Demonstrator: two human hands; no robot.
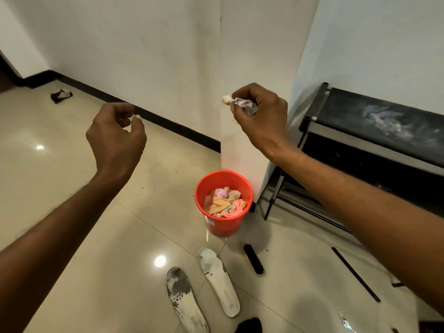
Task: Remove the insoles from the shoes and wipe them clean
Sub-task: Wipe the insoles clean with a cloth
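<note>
A home hallway corner, serving for shoe care.
Glossy cream floor tiles [72,188] are shining, a black skirting board [168,121] is running along plain white walls [144,44], a black metal-framed rack with fabric shelves [360,140] is standing against one wall, and a red plastic bucket [222,227] of paper scraps, a black-bristled brush [253,259] and two stained white insoles [219,282] are sitting on the floor.

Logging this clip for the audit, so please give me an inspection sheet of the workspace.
Surface: glossy tiled floor, a few dark specks.
Job's things: grey-stained insole beside whiter insole, both on the floor; crumpled wipe.
Clutter: brush, thin black rod, red bin holding scraps.
Hands: right hand grips the wipe; left hand is curled, contents unclear.
Cables: nothing seen.
Surroundings: white walls, dark rack.
</note>
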